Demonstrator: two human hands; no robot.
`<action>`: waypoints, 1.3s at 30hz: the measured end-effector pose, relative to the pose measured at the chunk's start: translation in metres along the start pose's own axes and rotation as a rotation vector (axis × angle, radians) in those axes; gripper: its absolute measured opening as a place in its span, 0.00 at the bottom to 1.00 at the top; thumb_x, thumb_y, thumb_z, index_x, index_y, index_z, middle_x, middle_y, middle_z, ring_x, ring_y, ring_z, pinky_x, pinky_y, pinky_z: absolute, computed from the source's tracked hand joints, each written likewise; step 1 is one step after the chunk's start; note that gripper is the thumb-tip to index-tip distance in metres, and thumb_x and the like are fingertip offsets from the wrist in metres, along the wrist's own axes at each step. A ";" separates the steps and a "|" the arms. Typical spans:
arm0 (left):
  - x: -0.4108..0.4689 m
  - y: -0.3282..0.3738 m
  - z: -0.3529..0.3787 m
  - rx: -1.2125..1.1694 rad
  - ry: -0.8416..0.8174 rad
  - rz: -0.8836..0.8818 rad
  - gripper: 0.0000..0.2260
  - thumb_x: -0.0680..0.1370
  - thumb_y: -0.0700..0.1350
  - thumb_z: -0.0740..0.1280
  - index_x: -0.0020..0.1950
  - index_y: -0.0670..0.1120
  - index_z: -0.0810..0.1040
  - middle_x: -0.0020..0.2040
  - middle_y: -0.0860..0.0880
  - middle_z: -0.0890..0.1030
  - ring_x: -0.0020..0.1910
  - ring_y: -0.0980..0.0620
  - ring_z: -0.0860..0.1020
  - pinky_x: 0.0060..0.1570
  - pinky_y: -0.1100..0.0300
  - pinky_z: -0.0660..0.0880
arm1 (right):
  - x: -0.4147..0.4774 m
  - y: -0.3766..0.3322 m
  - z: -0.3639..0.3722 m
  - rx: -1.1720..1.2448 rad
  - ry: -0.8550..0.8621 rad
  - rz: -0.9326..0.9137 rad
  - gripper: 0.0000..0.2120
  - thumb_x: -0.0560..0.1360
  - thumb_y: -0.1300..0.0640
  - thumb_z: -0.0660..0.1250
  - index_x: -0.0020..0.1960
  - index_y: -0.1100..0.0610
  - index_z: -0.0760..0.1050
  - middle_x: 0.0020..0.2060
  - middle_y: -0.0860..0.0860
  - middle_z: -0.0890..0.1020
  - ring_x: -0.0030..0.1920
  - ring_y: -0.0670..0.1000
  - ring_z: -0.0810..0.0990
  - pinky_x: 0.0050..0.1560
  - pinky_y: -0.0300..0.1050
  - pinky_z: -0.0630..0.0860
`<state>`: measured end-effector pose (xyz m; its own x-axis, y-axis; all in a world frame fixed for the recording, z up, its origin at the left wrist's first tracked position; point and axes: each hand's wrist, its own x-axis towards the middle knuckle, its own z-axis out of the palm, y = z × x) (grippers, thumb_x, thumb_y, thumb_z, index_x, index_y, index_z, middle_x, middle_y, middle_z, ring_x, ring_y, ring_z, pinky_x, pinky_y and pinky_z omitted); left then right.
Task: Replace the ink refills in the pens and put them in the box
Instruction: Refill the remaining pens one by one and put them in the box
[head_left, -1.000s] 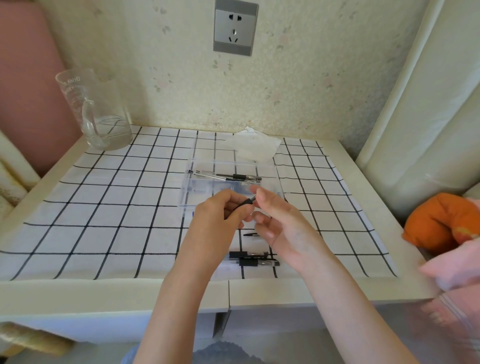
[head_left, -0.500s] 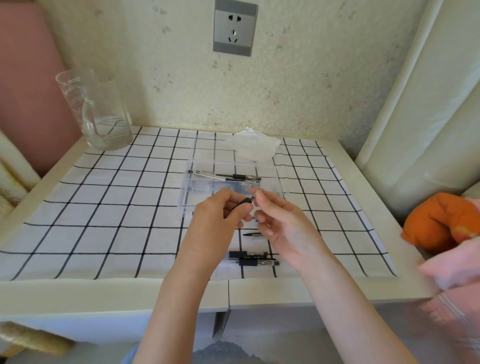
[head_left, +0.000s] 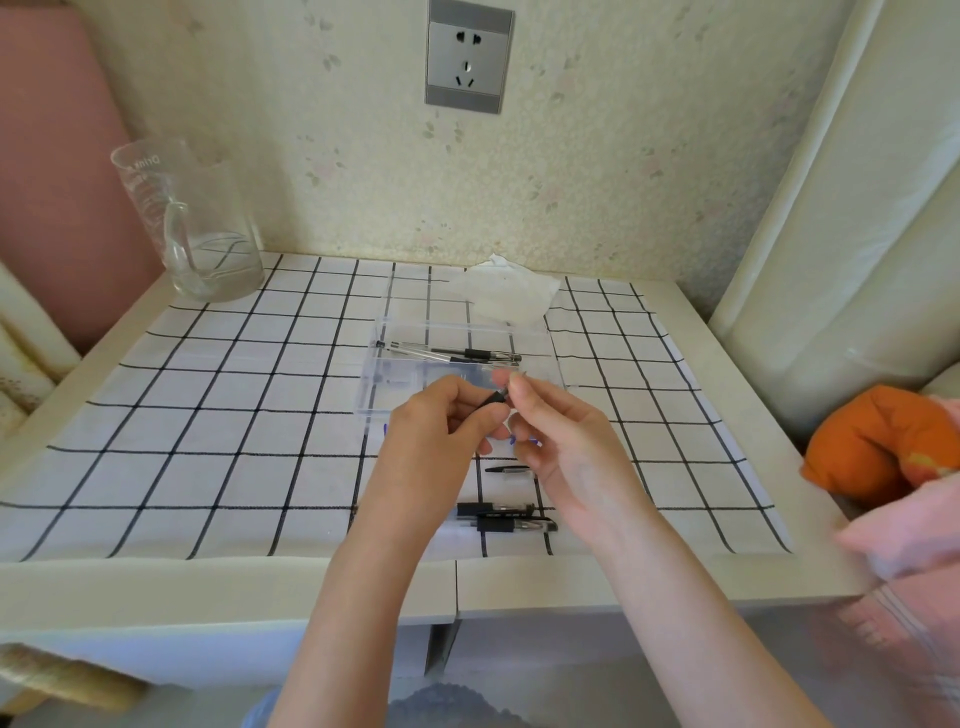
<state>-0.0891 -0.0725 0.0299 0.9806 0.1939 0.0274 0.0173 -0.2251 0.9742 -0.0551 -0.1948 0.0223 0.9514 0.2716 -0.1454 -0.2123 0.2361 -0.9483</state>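
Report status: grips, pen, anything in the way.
Left grip, right grip both pinching one black pen. Pens in clear box. Loose pens nearside, nothing blocking.

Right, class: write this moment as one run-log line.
left hand: grips black pen | right hand: pinches its end | clear box: pens inside | checked cloth: loose pens near edge

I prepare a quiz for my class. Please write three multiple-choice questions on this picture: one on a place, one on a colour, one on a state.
1. Where does the glass jug stand?
A. back left corner of the table
B. floor
C. chair
2. What colour is the cushion?
A. blue
B. orange
C. green
3. What do the left hand and right hand do?
A. lie flat
B. pinch a black pen part
C. hang idle

Answers: 1 A, it is by the wall. 2 B, plainly orange. 3 B, both sets of fingertips meet on it.
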 end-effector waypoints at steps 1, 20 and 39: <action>0.000 -0.001 0.001 0.003 -0.003 0.000 0.02 0.76 0.43 0.66 0.45 0.47 0.77 0.37 0.51 0.82 0.30 0.65 0.75 0.31 0.77 0.69 | 0.001 0.001 0.000 -0.004 0.019 -0.004 0.11 0.68 0.51 0.70 0.48 0.55 0.84 0.33 0.51 0.72 0.31 0.45 0.70 0.29 0.35 0.63; 0.001 -0.004 -0.003 0.095 0.095 0.019 0.02 0.76 0.47 0.66 0.44 0.51 0.77 0.35 0.54 0.81 0.27 0.63 0.75 0.30 0.74 0.70 | -0.001 0.001 -0.023 -0.595 0.123 -0.146 0.04 0.72 0.55 0.71 0.46 0.52 0.84 0.35 0.41 0.82 0.31 0.38 0.73 0.32 0.28 0.68; 0.002 -0.006 -0.006 0.077 0.063 -0.019 0.04 0.77 0.44 0.64 0.48 0.52 0.77 0.38 0.56 0.82 0.30 0.65 0.76 0.33 0.78 0.70 | -0.001 -0.006 -0.047 -0.626 0.039 -0.225 0.07 0.78 0.59 0.63 0.47 0.55 0.80 0.31 0.49 0.78 0.28 0.46 0.72 0.31 0.35 0.69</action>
<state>-0.0885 -0.0648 0.0256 0.9659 0.2577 0.0259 0.0528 -0.2937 0.9544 -0.0447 -0.2403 0.0153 0.9673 0.2420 0.0766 0.1511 -0.3066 -0.9398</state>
